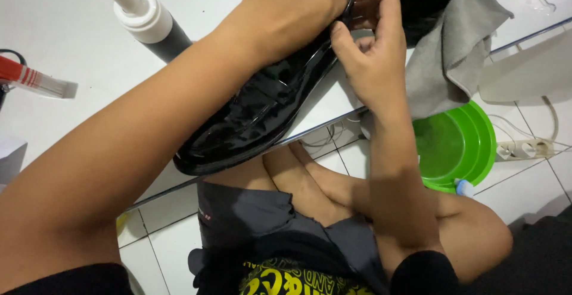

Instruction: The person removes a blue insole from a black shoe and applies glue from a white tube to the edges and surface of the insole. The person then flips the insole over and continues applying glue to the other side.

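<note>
Head view: a glossy black shoe (262, 107) lies on the white tabletop (71, 51), toe overhanging the edge toward the person's lap, steadied for work at its heel end. The left hand (286, 9) is curled down over the shoe, gripping it; the right hand (366, 51) pinches the rim, fingers nearly closed. A grey cloth (450, 51) lies just right of the hands (a green basin (465, 146) sits on the floor below).

So the shoe (256, 110) sits on the worktop (71, 45) edge, heel end under both sets of fingers (351, 30). Cloth (447, 57) is just right of them, pump bottle (146, 21) well left, and the basin (456, 146) sits on the floor (173, 247) below-right.
</note>
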